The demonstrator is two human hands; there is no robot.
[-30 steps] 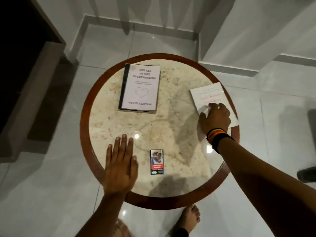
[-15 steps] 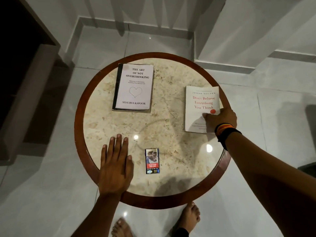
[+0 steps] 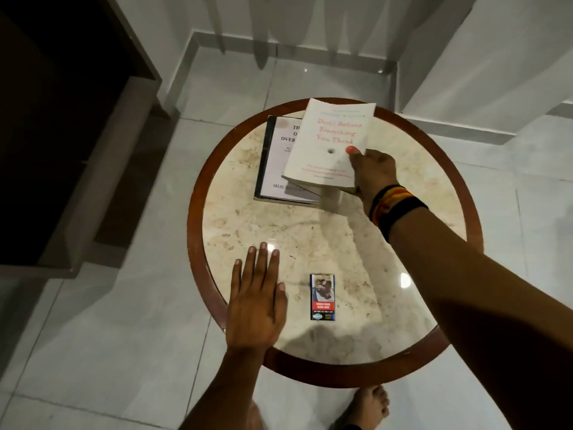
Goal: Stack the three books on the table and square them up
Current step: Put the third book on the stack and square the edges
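- Placement of book 2 on book 1: white paperback (image 3: 328, 147) gripped at its near right corner in right hand (image 3: 373, 175), thumb on the cover, raised and tilted above grey book (image 3: 280, 162), which lies flat on the far part of the desk (image 3: 310, 231).
- Left hand (image 3: 255, 302): open, fingers straight, palm flat on the near desk rim; holds nothing.
- Alignment: paperback skewed and offset to the right of the grey book; rotate until spines run parallel, then lower the spine edge first.
- Release: let go only once flat, then bring the left hand across to press both long edges flush.
- Small card box (image 3: 322, 297): near edge, well apart from the stack; not clearly a book.
- Book 3: not identifiable in view.
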